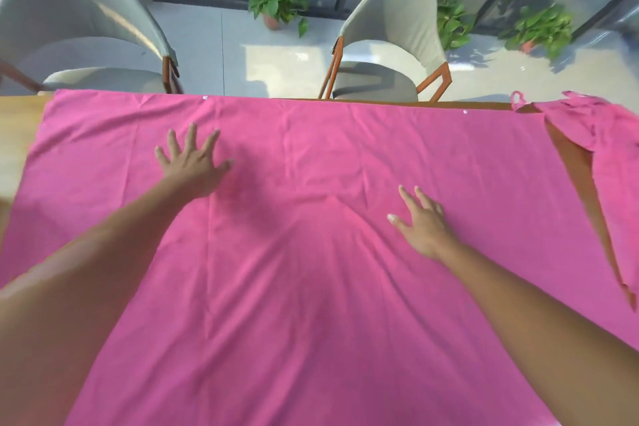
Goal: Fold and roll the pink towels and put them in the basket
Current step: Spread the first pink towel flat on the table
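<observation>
Head view: a towel (311, 252) lies spread across the table (17, 135). Both palms press it flat, left hand (193, 162) and right hand (423, 223) apart with fingers splayed, likely smoothing creases before folding. No basket visible.

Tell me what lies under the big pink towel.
A wooden table shows at the towel's left, far and right edges. The tabletop under the cloth is covered, so anything on it cannot be seen. Both hands, left and right, rest on top.
</observation>
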A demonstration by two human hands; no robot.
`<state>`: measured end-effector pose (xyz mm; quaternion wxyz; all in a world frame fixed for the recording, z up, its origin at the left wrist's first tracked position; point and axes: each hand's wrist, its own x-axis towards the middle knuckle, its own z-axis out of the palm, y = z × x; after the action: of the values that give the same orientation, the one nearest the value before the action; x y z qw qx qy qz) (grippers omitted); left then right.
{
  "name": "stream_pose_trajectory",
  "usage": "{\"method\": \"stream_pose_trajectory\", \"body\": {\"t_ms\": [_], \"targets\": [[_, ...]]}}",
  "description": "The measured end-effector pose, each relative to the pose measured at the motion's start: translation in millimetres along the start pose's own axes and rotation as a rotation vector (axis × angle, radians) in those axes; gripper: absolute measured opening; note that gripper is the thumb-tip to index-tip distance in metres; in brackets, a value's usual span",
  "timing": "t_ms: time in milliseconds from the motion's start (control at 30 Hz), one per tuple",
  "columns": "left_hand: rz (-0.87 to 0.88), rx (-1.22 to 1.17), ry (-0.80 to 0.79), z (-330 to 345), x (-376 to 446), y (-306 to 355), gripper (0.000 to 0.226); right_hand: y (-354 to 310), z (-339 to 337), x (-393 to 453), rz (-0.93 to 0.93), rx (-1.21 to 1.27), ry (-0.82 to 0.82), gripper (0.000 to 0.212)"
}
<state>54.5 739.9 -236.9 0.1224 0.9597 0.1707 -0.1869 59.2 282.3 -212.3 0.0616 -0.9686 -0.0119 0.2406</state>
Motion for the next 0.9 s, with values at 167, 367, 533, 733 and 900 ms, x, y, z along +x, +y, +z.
{"method": "stream_pose_trajectory", "body": {"t_ms": [167,367,533,733,900], "targets": [[0.159,-0.012,-0.022,20.6,4.3,148.4,0.074,133.4,-52.6,53.8,0.069,-0.021,0.039,0.079],[0.203,-0.029,0.058,54.9,30.3,308.6,0.061,270.2,-111.4,143.8,0.109,-0.033,0.113,0.074],[0.238,0.048,0.072,77.6,60.7,392.5,0.056,337.5,-138.1,211.6,0.117,-0.046,0.111,0.069],[0.162,0.159,0.024,87.9,85.0,419.7,0.066,361.0,-122.4,258.5,0.100,-0.069,0.010,0.074],[0.144,0.115,0.037,94.3,94.0,420.5,0.067,365.5,-121.3,281.1,0.093,-0.065,0.054,0.072]]}}
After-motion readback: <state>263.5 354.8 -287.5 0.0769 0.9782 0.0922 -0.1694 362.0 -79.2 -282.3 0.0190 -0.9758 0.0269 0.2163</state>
